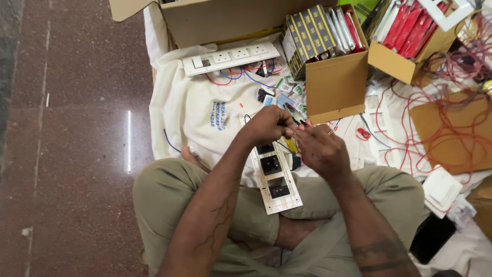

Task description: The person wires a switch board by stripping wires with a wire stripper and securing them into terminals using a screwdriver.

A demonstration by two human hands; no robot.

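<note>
I sit cross-legged on the floor. A white switch plate [274, 180] with black sockets lies across my lap. Above its far end my left hand [268, 124] and my right hand [320, 150] meet, fingertips pinched together on a small part with a thin red wire; the part itself is mostly hidden by my fingers. A second, longer white switch plate [230, 57] with red and blue wires lies farther away on the white cloth [200, 110].
Open cardboard boxes [335, 82] of packaged parts stand ahead and to the right. Tangled red wire [435, 123] spreads over the right side. A white square plate [442, 189] and a black flat object [430, 238] lie by my right knee. Dark stone floor [72, 143] lies left.
</note>
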